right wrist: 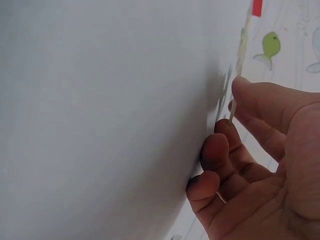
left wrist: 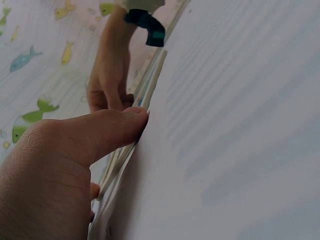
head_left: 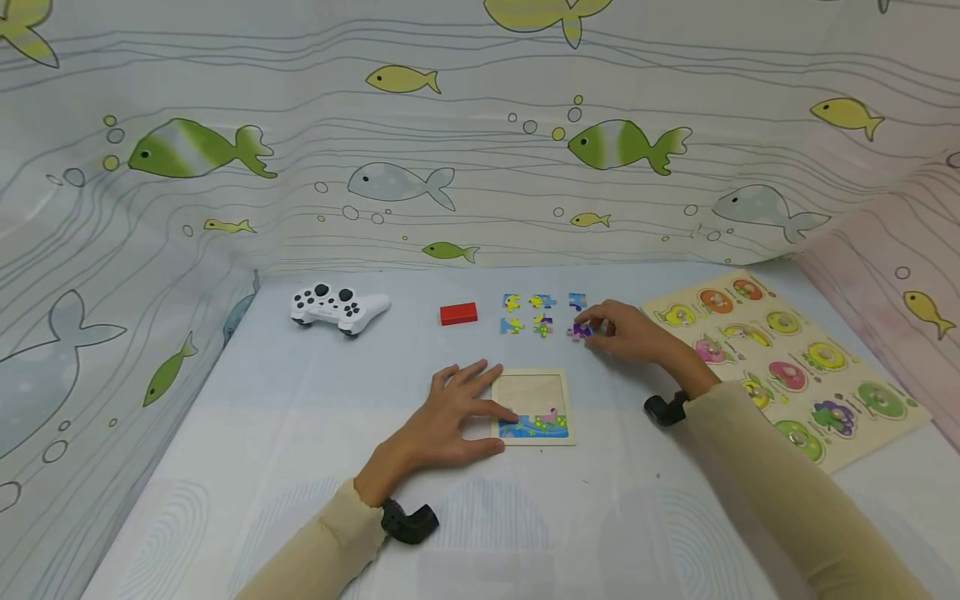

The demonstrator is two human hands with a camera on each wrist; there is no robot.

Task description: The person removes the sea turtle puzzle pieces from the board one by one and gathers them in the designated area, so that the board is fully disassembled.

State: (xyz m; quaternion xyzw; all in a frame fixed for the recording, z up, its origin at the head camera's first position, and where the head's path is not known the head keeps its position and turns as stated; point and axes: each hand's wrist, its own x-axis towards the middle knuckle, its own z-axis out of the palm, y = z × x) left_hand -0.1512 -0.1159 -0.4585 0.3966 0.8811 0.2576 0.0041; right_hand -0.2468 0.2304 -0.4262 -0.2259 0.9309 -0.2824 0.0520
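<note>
A square wooden puzzle tray [head_left: 529, 372] lies on the table, its lower part filled with blue, green and pink pieces. My left hand [head_left: 450, 417] is spread over the tray's left side, one finger on the fitted pieces, the thumb [left wrist: 127, 125] at the near edge. To the upper right, my right hand [head_left: 626, 333] pinches a purple jigsaw piece [head_left: 578, 332] between thumb and finger. In the right wrist view the piece [right wrist: 232, 112] shows edge-on, close to the table. Several loose jigsaw pieces [head_left: 512, 326] lie in two rows beside that hand.
A red block [head_left: 458, 313] sits left of the loose pieces, with a white game controller [head_left: 339, 308] farther left. Under and beyond my right forearm lies a wooden fruit puzzle board [head_left: 810, 333]. A fish-patterned cloth [head_left: 480, 225] rises behind the table.
</note>
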